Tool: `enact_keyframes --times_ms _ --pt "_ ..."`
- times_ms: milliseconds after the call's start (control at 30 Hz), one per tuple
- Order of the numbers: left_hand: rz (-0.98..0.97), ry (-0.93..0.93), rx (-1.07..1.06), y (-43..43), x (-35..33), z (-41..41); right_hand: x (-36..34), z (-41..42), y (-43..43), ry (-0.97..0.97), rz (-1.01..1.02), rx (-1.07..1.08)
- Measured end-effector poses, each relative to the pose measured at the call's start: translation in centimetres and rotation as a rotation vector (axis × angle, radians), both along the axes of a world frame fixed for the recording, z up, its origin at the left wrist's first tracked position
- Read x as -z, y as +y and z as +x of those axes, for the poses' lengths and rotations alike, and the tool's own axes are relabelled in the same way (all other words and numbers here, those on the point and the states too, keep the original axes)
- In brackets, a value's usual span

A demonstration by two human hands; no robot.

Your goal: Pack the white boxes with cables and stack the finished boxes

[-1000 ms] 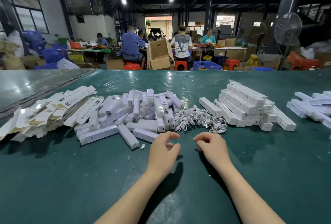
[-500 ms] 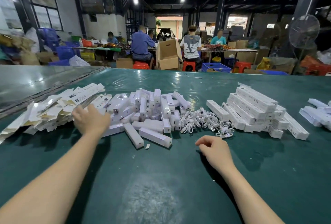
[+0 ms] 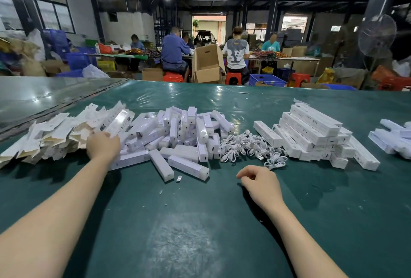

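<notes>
Right hand (image 3: 259,185) sits loosely curled, empty, on the green plastic-covered bench (image 3: 200,222). Left hand (image 3: 103,145) is on the flattened white cardboard boxes (image 3: 55,135), grip hidden so can't tell. Beyond, tangled white cables (image 3: 249,146) lie between loose white boxes (image 3: 182,135) and stacked white boxes (image 3: 311,128).

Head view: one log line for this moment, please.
left hand at flat box pile | right hand empty, near cables | cables loose, untouched | packed boxes stacked right

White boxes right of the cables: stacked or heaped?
Stacked: the white boxes lie in parallel rows, several layers high, beside the cables; a few lie loose at the edges.
</notes>
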State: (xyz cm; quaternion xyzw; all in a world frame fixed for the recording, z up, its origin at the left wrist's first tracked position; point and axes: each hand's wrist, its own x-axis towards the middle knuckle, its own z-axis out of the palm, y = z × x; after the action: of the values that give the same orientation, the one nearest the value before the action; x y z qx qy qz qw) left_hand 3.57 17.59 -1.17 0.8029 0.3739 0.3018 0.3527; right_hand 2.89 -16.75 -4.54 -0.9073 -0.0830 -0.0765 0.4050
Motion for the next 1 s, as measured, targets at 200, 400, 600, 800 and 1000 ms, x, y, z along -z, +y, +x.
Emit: enact_keyframes --times_ms 200,400,600,800,1000 --pt "0.081 -0.305 -0.062 -1.1 -0.3 -0.7 0.1 0.0 0.0 -0.009 0.008 0.002" --pt "0.188 -0.281 -0.104 -2.6 0.2 -1.2 0.1 -0.1 0.0 -0.013 0.005 -0.005" --pt "0.256 -0.188 -0.208 -2.1 0.5 -1.7 0.1 -0.1 0.0 -0.008 -0.005 -0.004" --pt "0.218 -0.621 -0.006 -6.6 -1.5 -2.5 0.3 -0.1 0.2 -0.031 0.106 -0.026" --pt "0.477 -0.814 0.490 -16.4 0.6 -4.5 -0.8 -0.1 0.4 0.342 1.043 -0.171"
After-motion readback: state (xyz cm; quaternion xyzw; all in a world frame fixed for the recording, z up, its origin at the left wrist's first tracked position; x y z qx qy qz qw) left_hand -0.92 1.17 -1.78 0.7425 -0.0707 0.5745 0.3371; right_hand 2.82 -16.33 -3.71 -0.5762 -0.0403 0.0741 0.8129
